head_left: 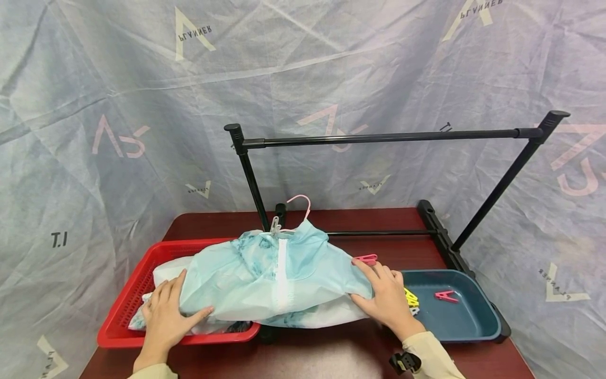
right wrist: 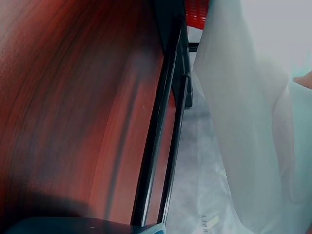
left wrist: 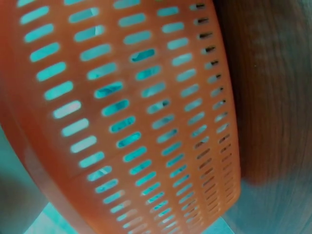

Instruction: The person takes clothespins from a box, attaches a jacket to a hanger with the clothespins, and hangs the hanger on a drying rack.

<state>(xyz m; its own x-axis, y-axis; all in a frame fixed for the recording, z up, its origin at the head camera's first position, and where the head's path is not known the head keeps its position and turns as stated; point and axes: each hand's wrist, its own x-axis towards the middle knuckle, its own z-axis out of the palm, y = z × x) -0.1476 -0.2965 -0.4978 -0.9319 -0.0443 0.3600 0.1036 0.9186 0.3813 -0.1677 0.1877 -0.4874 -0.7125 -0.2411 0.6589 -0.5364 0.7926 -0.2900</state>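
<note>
A light blue jacket (head_left: 227, 284) with a white front zipper is spread out on a pink hanger (head_left: 303, 200), its left part over the red basket. A grey clip (head_left: 275, 225) sits at its neckline. My left hand (head_left: 163, 310) is at the jacket's left side, fingers extended and thumb lying across the fabric. With thumb and fingers at the right edge, my right hand (head_left: 385, 297) grips the jacket; a pink clothespin (head_left: 365, 259) shows right by its index fingertip. The right wrist view shows pale fabric (right wrist: 239, 122) hanging down, most of that hand out of sight.
The red slotted basket (head_left: 113, 316) holds more clothes. Behind stands a black rack with a horizontal bar (head_left: 388, 138). At right a blue tray (head_left: 478, 310) contains a pink clothespin (head_left: 446, 296) and yellow clothespins (head_left: 411, 298). Everything is on a dark red table (head_left: 312, 358).
</note>
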